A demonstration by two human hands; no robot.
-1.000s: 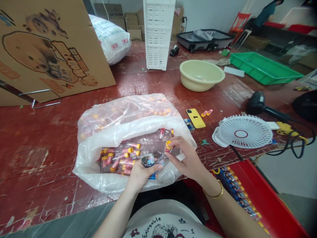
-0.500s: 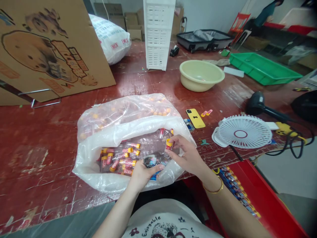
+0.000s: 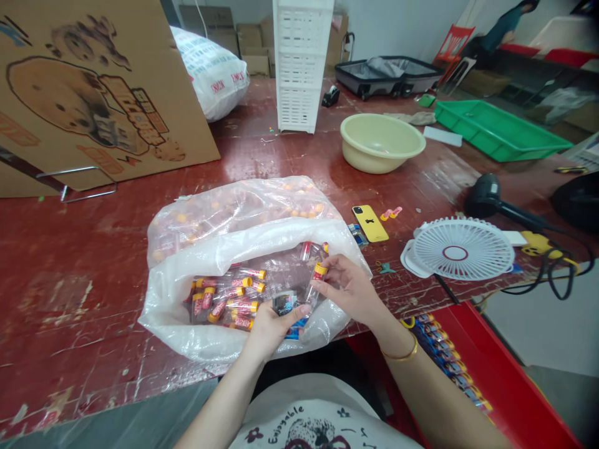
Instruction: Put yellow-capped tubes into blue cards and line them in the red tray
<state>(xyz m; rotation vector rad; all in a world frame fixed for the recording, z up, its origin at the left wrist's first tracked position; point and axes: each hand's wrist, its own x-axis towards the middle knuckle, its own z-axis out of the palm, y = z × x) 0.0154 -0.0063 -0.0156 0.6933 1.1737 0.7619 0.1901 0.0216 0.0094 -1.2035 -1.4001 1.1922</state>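
Observation:
A white translucent bag [image 3: 187, 337] lies open near the table's front edge, with several clear tubes with yellow caps [image 3: 242, 307] inside. Over its front rim, my left hand [image 3: 269, 327] holds a blue and black printed packet [image 3: 285, 304], thumb on top. My right hand [image 3: 349, 287] pinches a yellow-capped tube [image 3: 319, 273] near its cap. The tube slants down toward the packet, its lower end close to my left thumb; whether they touch is unclear.
Right of the bag lie a yellow phone [image 3: 370, 223], small scissors [image 3: 385, 268] and a white fan cover [image 3: 456, 249]. A pale basin [image 3: 381, 146] stands behind. A red tray [image 3: 510, 374] holds packed tubes at lower right. A cardboard box [image 3: 107, 93] stands left.
The tube in my right hand has tilted, its lower end now pointing down-left toward the packet. My left hand keeps its hold with little movement.

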